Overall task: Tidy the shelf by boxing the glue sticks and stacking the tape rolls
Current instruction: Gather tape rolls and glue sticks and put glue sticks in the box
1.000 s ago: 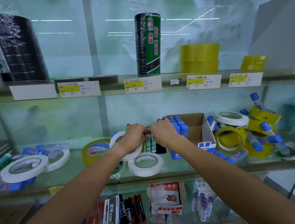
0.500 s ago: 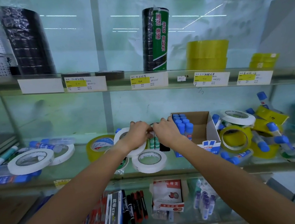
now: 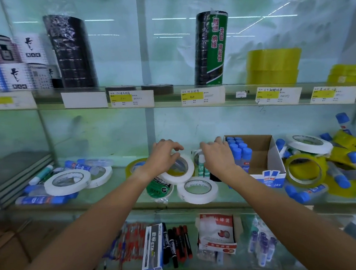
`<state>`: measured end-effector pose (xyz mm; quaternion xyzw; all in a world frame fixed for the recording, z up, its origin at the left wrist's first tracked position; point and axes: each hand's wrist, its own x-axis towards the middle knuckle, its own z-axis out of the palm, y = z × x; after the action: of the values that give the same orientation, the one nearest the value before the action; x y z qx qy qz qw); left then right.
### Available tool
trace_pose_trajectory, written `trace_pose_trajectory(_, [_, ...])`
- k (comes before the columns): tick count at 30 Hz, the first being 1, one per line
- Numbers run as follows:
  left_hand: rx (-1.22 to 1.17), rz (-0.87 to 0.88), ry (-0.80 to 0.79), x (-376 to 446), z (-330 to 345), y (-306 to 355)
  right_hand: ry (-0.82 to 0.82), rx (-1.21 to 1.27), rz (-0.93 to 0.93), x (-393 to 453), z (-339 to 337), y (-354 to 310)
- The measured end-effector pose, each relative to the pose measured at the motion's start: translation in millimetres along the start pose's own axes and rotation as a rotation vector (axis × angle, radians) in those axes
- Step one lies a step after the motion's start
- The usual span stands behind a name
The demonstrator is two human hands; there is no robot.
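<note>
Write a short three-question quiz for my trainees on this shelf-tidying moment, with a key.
1. True or false: the cardboard box already holds blue-capped glue sticks.
2. Which hand is over the tilted white tape roll: (a) left hand, (b) right hand?
3. Fill in: loose glue sticks lie on both sides of the box, tangled with white and ____ tape rolls to its right.

Key: 1 true; 2 a; 3 yellow.
</note>
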<state>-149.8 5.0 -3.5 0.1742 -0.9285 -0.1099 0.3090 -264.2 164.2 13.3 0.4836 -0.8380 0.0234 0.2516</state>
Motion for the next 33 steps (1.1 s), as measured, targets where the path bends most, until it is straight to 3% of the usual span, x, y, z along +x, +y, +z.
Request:
trace_pose_trajectory(6, [-0.031, -0.11, 0.056, -28, -25, -36, 0.095, 0.179, -0.128, 5, -7, -50])
trace_pose_trajectory(13, [0.117, -0.355, 0.136, -69, -64, -99, 0.112, 0.315, -0.269, 5, -8, -125])
trace_pose_trajectory(22, [0.393, -0.62, 0.056, -104, -114, -192, 0.063, 0.406, -0.342, 9, 5, -184])
trace_pose_trajectory(28, [0.251, -0.919, -0.059, -100, -121, -224, 0.059, 0.383, -0.341, 4, 10, -198])
trace_pose_trajectory(33, [0.114, -0.962, -0.103, -84, -111, -262, 0.018, 0.412, -0.341, 3, 13, -191])
